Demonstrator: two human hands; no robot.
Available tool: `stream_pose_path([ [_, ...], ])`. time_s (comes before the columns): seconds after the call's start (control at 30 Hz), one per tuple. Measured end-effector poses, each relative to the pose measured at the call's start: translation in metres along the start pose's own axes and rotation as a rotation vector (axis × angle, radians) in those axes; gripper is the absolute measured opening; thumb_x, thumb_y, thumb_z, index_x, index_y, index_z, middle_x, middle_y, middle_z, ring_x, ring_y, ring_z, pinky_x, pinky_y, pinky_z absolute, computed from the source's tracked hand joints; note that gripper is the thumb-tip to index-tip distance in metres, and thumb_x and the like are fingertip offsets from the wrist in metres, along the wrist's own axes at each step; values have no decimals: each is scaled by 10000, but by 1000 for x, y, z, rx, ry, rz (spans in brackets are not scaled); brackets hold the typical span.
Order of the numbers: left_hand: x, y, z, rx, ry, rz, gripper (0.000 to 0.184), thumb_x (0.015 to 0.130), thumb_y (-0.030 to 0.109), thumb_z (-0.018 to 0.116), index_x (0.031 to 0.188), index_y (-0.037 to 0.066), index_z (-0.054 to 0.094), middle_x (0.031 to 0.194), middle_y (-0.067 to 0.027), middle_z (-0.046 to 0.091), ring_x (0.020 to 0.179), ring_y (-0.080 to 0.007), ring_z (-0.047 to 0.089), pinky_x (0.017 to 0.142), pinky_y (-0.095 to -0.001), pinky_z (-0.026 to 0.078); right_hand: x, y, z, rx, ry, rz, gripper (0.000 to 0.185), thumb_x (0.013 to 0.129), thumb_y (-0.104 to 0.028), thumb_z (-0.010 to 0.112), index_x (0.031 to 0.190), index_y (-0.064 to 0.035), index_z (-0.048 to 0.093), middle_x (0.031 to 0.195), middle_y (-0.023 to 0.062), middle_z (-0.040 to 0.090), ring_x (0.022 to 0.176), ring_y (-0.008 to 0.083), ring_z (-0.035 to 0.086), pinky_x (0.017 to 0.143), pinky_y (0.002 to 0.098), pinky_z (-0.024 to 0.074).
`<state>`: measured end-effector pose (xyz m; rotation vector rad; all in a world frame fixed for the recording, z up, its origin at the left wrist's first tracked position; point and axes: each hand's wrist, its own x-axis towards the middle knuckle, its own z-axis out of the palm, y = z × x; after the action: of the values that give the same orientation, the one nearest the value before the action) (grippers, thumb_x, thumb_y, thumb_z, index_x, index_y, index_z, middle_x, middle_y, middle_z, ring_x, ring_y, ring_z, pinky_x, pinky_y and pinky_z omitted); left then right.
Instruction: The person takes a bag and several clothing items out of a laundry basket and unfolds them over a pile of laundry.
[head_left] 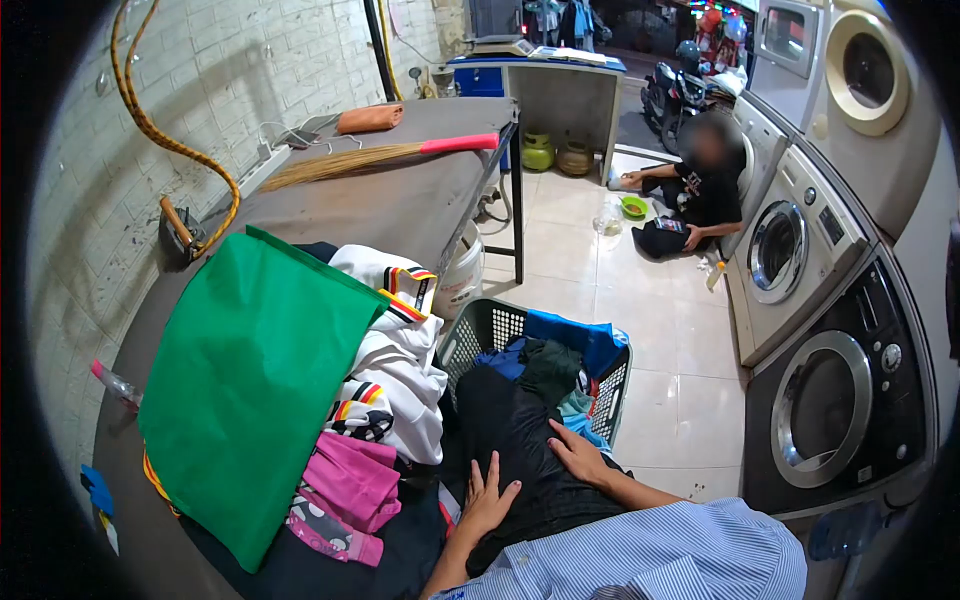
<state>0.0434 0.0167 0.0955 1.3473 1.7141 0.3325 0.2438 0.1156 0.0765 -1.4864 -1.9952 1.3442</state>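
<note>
A black garment (520, 450) hangs over the near side of a dark plastic laundry basket (484, 322). Both my hands rest on it. My left hand (487, 503) lies flat with fingers spread, near the pile on the table. My right hand (580, 458) is also flat, fingers stretched out, close to the basket's right side. Inside the basket are a dark green cloth (550, 372), light blue cloth (588, 415) and other dark clothes. Blue-and-white striped fabric (650, 550) lies across the bottom, over part of my right arm.
Left, a grey table (400, 215) carries a green bag (260, 370), white striped-trim clothes (400, 370), pink clothing (350, 480), a broom (380, 160) and an iron (180, 228). Front-loading machines (820, 405) line the right. A person (710, 185) sits on the tiled floor beside a green bowl (634, 207).
</note>
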Motion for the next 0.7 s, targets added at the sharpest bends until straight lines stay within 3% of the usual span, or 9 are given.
stream_pose_path([
  [0.7, 8, -3, 1, -34, 22, -3, 799, 889, 511, 408, 1449, 129, -16, 1454, -301, -16, 1327, -473, 124, 1069, -504, 159, 5, 0, -2, 30, 29, 22, 530, 913, -386, 398, 1342, -74, 391, 1337, 131, 447, 1182, 301, 457, 988, 318, 349],
])
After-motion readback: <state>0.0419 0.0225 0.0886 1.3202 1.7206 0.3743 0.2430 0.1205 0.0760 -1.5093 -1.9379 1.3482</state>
